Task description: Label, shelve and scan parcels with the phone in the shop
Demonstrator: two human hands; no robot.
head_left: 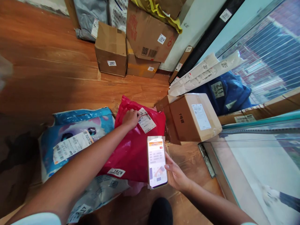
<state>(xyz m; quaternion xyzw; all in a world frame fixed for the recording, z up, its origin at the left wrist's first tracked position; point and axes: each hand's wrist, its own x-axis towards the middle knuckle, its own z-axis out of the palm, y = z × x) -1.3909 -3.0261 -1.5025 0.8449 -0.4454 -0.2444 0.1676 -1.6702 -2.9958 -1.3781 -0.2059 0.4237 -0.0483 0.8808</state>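
The left hand [131, 119], fingers curled, rested at the label [148, 123] on the red parcel [134, 151] beneath it, seemingly steadying it; any pinch could not be determined. To its right, the right hand [175, 175] gripped the phone [157, 162], screen up apparently for reading, its long axis, like the red parcel's, pointing forward.

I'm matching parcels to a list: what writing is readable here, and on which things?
"1029": red bag
"2007": small box
"2014": large box
"2011": black pole
"2013": upper white tube
"2012": lower white tube
"Z11": blue bag
"7号箱": right-hand box
Too small or blurred: other label print, the phone screen, the taped box number, the clear bag number and the large box's red print.
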